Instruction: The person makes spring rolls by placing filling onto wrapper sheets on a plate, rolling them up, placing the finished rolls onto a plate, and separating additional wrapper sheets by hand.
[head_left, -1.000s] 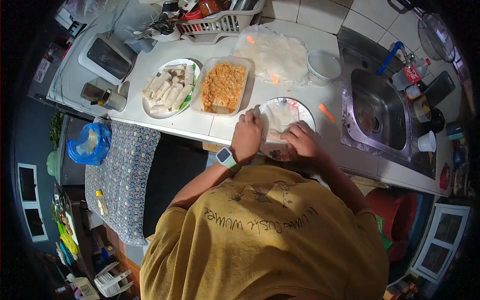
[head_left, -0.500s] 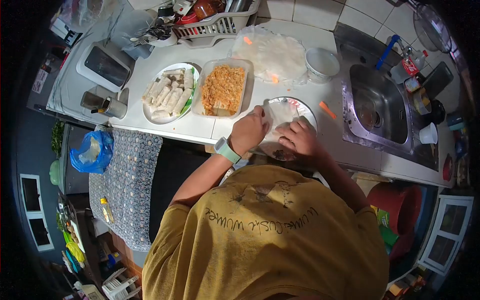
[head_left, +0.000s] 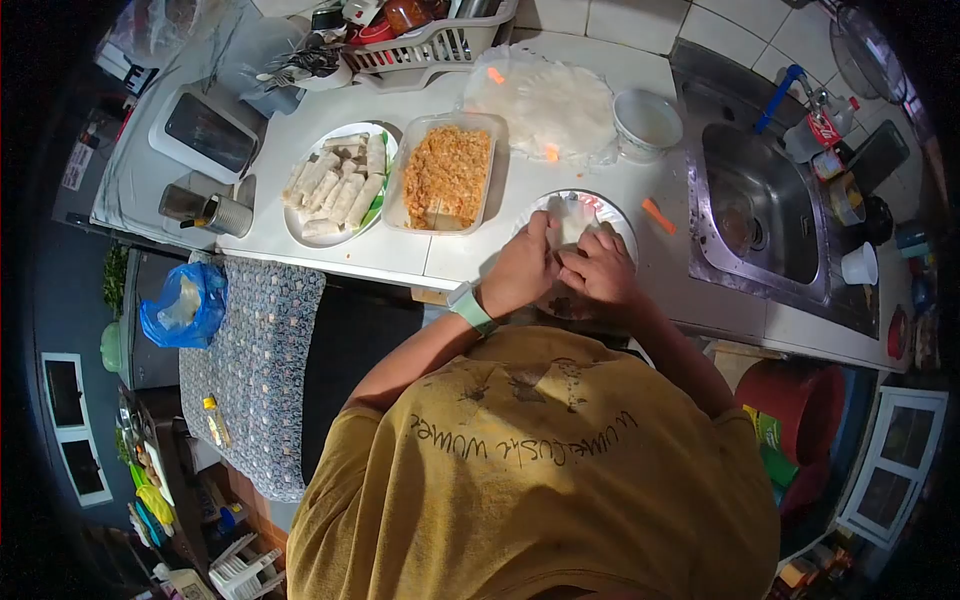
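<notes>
A round plate (head_left: 628, 222) with a red-patterned rim lies at the counter's front edge, partly covered by both hands. On it a pale, thin spring roll wrapper (head_left: 572, 214) shows between and beyond the fingers. My left hand (head_left: 522, 268), with a watch on its wrist, is closed with its fingers curled at the wrapper's left side. My right hand (head_left: 602, 268) curls its fingers over the right side, close to the left. Any filling under the fingers is hidden. To the left stand a tub of orange shredded filling (head_left: 446, 175) and a plate of rolled spring rolls (head_left: 335, 185).
A stack of wrappers on plastic (head_left: 545, 105) lies behind the plate, beside a round white tub (head_left: 646, 125). An orange strip (head_left: 658, 215) lies near the sink (head_left: 765, 215) on the right. A dish rack (head_left: 430, 60) stands at the back.
My left hand has shifted right, closer to my right hand, and both now nearly meet over the plate. Less of the wrapper shows between them.
</notes>
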